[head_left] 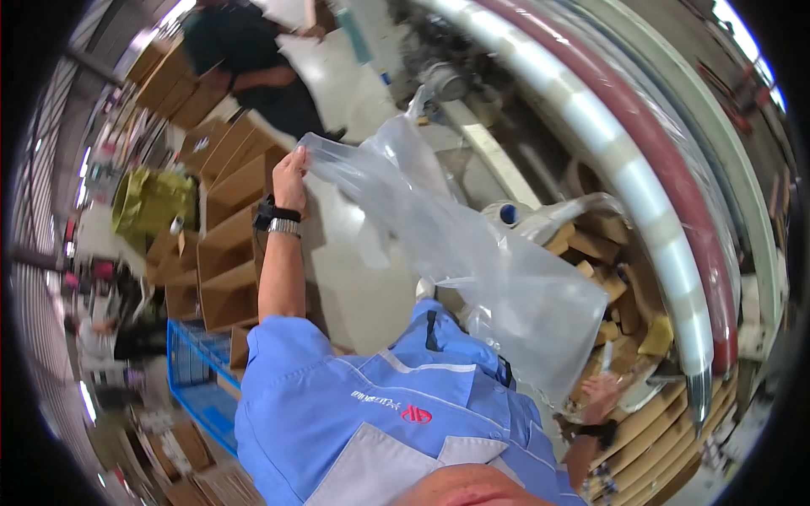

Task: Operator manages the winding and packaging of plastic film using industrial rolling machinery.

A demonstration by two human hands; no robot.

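Observation:
My left hand (289, 175) is stretched out to the left, fingers pinched on a corner of a large translucent plastic sheet (472, 244); whether this is a single sheet or a bag I cannot tell. The plastic hangs in folds across my front and spreads toward the lower right. There, beside its lower edge, my right hand (601, 395) is low with its fingers bent. A slim white piece (607, 357) shows just above those fingers; its kind is unclear. Beneath and beside the right hand is a container holding several brown cardboard scraps (623, 299).
Long rolls, one white (629, 160) and one dark red (675, 177), curve along the right. Open cardboard boxes (232, 240) and a blue crate (200, 379) stand left, near a yellow-green sack (154, 209). Another person in dark clothes (240, 59) is at the far left.

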